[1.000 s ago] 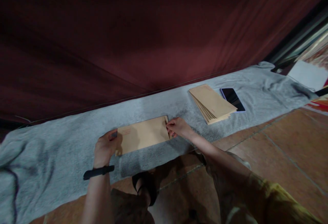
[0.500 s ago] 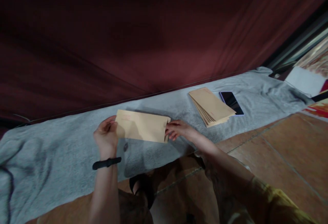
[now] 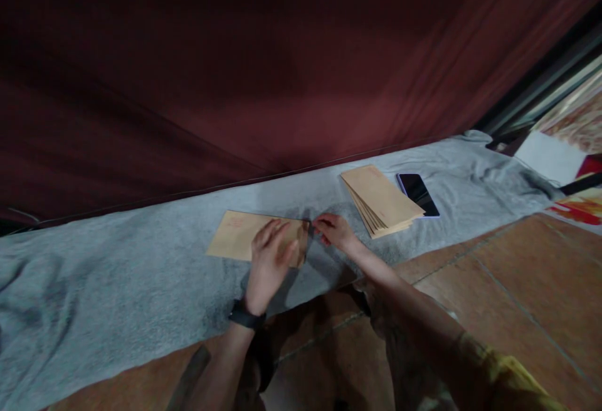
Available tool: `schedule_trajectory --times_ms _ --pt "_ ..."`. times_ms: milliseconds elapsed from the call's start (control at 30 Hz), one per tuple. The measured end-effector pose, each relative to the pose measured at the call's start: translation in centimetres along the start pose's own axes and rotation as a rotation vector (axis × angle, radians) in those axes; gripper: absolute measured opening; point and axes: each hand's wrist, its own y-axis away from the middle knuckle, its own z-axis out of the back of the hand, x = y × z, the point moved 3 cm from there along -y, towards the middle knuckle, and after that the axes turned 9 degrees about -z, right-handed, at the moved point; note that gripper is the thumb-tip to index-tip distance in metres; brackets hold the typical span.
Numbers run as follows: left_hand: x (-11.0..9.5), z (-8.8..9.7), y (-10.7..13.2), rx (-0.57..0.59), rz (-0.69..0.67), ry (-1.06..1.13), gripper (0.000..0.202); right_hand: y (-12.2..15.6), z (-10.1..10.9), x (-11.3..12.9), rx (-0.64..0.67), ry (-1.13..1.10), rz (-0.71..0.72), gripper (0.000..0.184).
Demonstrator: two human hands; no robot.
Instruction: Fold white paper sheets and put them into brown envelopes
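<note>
A tan paper envelope (image 3: 235, 235) with faint red print at its left end lies on the grey blanket. Over its right half is my left hand (image 3: 270, 260), fingers stretched out and apart, with a dark band on the wrist. Whether the fingertips press on the paper I cannot tell. Just beyond the envelope's right end, my right hand (image 3: 333, 230) has its fingers curled in and pinched together. Anything between those fingertips is too small or hidden to make out.
A fanned stack of tan envelopes (image 3: 380, 197) lies to the right, partly over a dark-screened phone (image 3: 418, 192) with a purple edge. The grey blanket (image 3: 126, 273) runs along a dark red curtain (image 3: 301, 110). Brown floor tiles (image 3: 508, 279) lie in front.
My left hand has let go of the envelope's left end and moved right over its right half. The envelope now lies flatter, and my right fingers have come out of its open end.
</note>
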Motion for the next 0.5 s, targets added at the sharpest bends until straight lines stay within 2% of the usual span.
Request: schedule_trajectory --times_ms 67,167,333,433,500 --pt "-1.8 -2.0 1.7 0.135 -0.056 -0.1 0.049 -0.7 0.6 0.3 -0.1 0.114 0.078 0.019" --pt "-3.0 -3.5 3.5 0.205 -0.107 -0.205 0.054 -1.2 -0.1 0.6 -0.106 0.282 0.137 0.022" --pt "-3.3 -3.5 4.0 0.174 -0.092 -0.301 0.046 -1.2 -2.2 1.0 -0.228 0.516 0.166 0.022" --pt "-3.5 -3.2 3.8 0.16 -0.063 -0.313 0.04 -1.5 -2.6 1.1 -0.271 0.511 0.106 0.023" --pt "-3.7 -2.8 3.8 0.157 -0.049 -0.315 0.036 -1.6 -2.5 1.2 -0.234 0.466 0.071 0.021"
